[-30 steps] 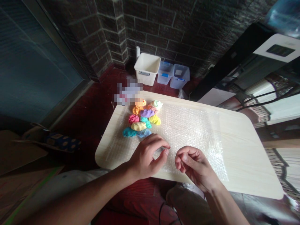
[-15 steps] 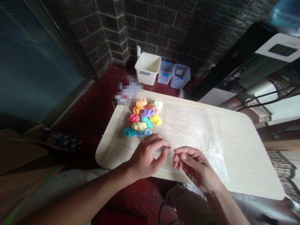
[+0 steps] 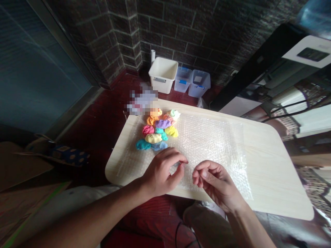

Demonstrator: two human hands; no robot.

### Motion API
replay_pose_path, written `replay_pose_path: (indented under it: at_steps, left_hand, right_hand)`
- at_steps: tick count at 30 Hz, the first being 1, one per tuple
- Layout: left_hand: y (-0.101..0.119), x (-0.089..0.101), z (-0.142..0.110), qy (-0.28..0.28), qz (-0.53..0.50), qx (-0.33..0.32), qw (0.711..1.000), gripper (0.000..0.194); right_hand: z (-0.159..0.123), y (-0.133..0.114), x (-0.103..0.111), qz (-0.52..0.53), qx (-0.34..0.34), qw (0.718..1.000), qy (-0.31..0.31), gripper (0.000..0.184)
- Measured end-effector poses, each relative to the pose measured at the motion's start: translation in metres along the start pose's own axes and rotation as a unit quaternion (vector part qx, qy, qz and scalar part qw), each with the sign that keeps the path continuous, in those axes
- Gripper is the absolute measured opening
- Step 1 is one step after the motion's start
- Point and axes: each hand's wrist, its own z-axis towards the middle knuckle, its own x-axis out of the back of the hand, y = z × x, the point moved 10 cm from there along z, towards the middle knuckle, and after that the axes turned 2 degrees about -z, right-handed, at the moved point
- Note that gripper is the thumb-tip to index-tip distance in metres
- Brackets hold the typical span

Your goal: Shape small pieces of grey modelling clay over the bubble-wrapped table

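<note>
Your left hand (image 3: 160, 172) and right hand (image 3: 216, 182) curl narrowly, contents unclear, above clear plastic bubble wrap (image 3: 207, 137), probably spread there as padding.

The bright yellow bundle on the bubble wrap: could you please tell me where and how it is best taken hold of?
Probably pinch the bright yellow bundle across its middle, the right hand coming from above right: it is a rumpled lump whose right side faces open bubble wrap, while the turquoise bundle lies close on its left.
</note>
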Motion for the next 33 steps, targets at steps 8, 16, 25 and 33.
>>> replay_pose_path:
  at_steps: [8, 16, 25, 33]
  left_hand:
    - [0.0, -0.001, 0.0, -0.005, 0.003, 0.003, 1.0, 0.015]
    - [-0.006, 0.0, -0.001, -0.002, -0.001, 0.01, 1.0, 0.015]
    - [-0.008, -0.043, -0.002, -0.114, 0.142, -0.011, 0.983, 0.009]
    - [-0.016, -0.083, -0.004, -0.188, 0.272, -0.055, 0.942, 0.012]
  right_hand:
    - [0.001, 0.001, 0.007, 0.006, 0.024, 1.0, -0.007, 0.019]
    - [0.001, -0.036, 0.077, 0.001, 0.099, 0.981, 0.169, 0.017]
    - [0.006, -0.027, 0.086, -0.057, 0.08, 0.975, 0.201, 0.021]
    - [0.007, -0.03, 0.081, -0.053, 0.105, 0.976, 0.183, 0.02]
